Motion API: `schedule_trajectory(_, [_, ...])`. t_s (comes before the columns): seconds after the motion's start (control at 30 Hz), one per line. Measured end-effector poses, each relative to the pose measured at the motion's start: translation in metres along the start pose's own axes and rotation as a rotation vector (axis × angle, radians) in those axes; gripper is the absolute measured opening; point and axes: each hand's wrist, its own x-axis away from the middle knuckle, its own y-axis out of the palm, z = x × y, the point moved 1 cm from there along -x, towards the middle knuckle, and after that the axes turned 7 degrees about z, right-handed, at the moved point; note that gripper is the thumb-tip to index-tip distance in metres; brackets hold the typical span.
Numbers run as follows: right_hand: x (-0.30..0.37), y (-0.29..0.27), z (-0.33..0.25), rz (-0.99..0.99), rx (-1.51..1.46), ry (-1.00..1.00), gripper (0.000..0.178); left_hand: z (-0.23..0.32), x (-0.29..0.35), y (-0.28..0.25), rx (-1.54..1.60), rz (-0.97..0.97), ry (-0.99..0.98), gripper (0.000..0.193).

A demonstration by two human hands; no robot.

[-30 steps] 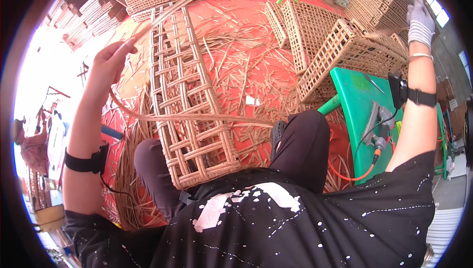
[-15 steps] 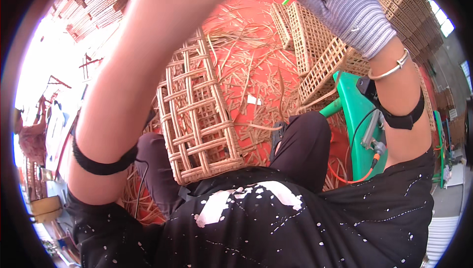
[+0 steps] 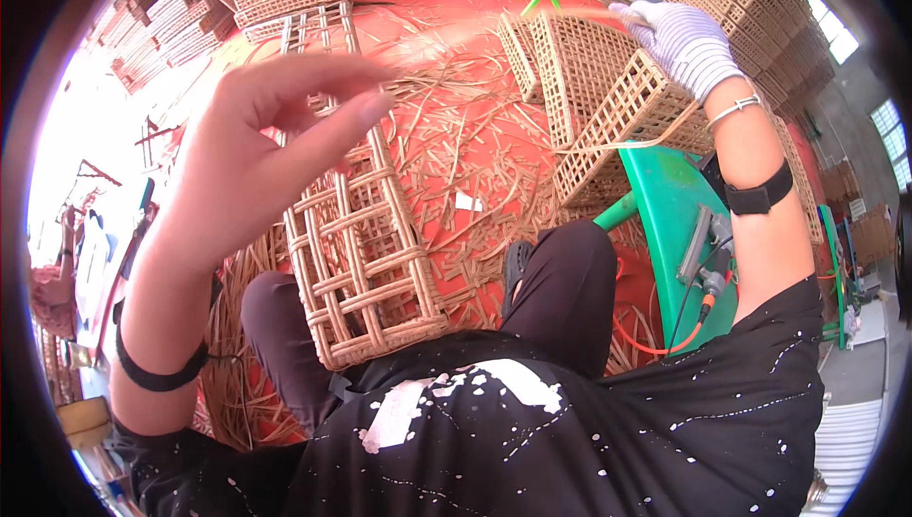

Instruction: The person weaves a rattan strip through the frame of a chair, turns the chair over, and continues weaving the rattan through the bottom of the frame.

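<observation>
Rattan strip (image 3: 617,144) is what you have in hand: a long pale strand running from your gloved right hand (image 3: 679,42), raised high toward the far right, down in a curve past the woven basket (image 3: 608,108) beside the green stool (image 3: 679,232). Your right grip is clenched around the strand's upper end. Your bare left hand (image 3: 252,156) is lifted close to the camera, fingers loosely spread and curled, grasping nothing that shows; the strip does not reach it here.

The woven lattice panel (image 3: 356,251) rests on your lap, its near end against your knees and its far end stretching out over the red floor (image 3: 456,4), which is littered with loose cane offcuts. By the look of it, you are drawing a length of strand out taut, between weaving passes on the panel.

Judging from this, your next move calls for bringing the strip down toward the panel and catching its slack with the free left hand, since strip and left hand are well apart. A pneumatic tool (image 3: 708,265) with an orange hose lies on the stool, just below your right forearm.
</observation>
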Motion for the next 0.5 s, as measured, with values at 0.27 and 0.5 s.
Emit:
schedule_trajectory(0.27, [0.002, -0.05, -0.088, 0.149, -0.176, -0.258, 0.022, 0.031, -0.029, 0.061, -0.431, 0.254, 0.404, 0.037])
schedule_trajectory(0.5, [0.015, -0.03, -0.055, 0.296, -0.409, -0.19, 0.029, 0.005, -0.038, 0.04, 0.049, 0.037, -0.027, 0.033])
